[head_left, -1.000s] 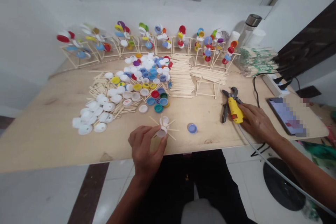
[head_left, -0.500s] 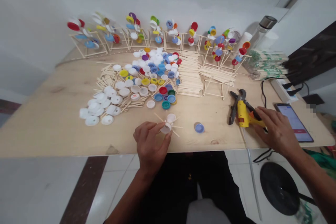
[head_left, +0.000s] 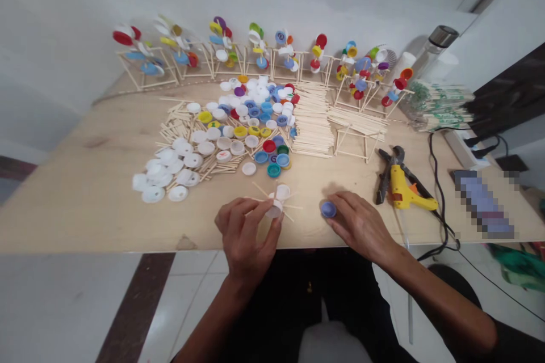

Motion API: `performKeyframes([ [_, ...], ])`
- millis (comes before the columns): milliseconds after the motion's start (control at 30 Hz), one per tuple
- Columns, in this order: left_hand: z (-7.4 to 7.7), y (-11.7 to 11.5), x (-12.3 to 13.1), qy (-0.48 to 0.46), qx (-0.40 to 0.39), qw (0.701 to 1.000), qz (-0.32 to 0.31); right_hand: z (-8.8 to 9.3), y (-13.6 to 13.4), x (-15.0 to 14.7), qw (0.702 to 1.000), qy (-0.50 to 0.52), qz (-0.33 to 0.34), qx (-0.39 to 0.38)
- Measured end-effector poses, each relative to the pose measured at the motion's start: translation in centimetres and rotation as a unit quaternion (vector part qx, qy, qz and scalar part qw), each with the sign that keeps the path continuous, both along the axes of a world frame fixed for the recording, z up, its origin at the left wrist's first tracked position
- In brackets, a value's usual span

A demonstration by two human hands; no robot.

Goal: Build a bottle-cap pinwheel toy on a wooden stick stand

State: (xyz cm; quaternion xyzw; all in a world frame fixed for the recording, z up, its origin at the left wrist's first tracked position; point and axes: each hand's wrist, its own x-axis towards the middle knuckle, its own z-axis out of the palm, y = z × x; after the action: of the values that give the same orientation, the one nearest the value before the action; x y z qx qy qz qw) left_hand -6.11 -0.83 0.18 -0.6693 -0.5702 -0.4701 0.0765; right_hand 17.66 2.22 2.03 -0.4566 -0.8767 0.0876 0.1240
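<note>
My left hand [head_left: 249, 232] pinches a small wheel of thin wooden sticks and white bottle caps [head_left: 276, 208] near the front of the table. Its sticks point outward, and the fingers hide part of it. To the right, my right hand [head_left: 355, 221] has its thumb and fingertips closed on the edge of a blue bottle cap [head_left: 328, 209], at table level. Farther right lies a yellow glue gun [head_left: 400, 187], out of any hand, resting over a black-handled cutter [head_left: 384, 178].
Piles of colored bottle caps [head_left: 266, 108], white caps [head_left: 164, 170] and wooden sticks [head_left: 313, 122] cover the table's middle. Finished-looking stick stands with cap wheels [head_left: 259, 48] line the wall. A bare stick frame [head_left: 356, 144], power strip [head_left: 466, 147], cables and blurred phone [head_left: 485, 204] lie right.
My right hand has let go of the glue gun and moved left to the blue bottle cap. The left hand still holds the wheel. The whole view has shifted slightly.
</note>
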Motion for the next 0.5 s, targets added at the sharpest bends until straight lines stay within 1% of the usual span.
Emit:
performKeyframes([
  [133, 0.2, 0.1, 0.1, 0.012, 0.006, 1.0, -0.001, -0.4, 0.5, -0.7, 1.0, 0.001, -0.012, -0.021],
  [200, 0.2, 0.2, 0.1, 0.015, 0.014, 1.0, -0.006, -0.3, 0.7, -0.8, 0.998, 0.029, -0.016, -0.056],
  [267, 0.3, 0.3, 0.1, 0.016, 0.028, 0.999, -0.018, 0.1, 1.0, -0.8, 0.989, 0.093, -0.02, -0.117],
  [333, 0.5, 0.3, 0.1, 0.018, 0.044, 0.998, -0.032, 0.7, 1.4, -0.8, 0.965, 0.182, -0.024, -0.186],
  [400, 0.7, 0.4, 0.2, 0.02, 0.056, 0.997, -0.043, 1.4, 1.8, -0.8, 0.934, 0.255, -0.022, -0.25],
  [500, 1.0, 0.4, 0.4, 0.02, 0.061, 0.996, -0.055, 2.3, 2.2, -1.1, 0.887, 0.31, -0.014, -0.342],
])
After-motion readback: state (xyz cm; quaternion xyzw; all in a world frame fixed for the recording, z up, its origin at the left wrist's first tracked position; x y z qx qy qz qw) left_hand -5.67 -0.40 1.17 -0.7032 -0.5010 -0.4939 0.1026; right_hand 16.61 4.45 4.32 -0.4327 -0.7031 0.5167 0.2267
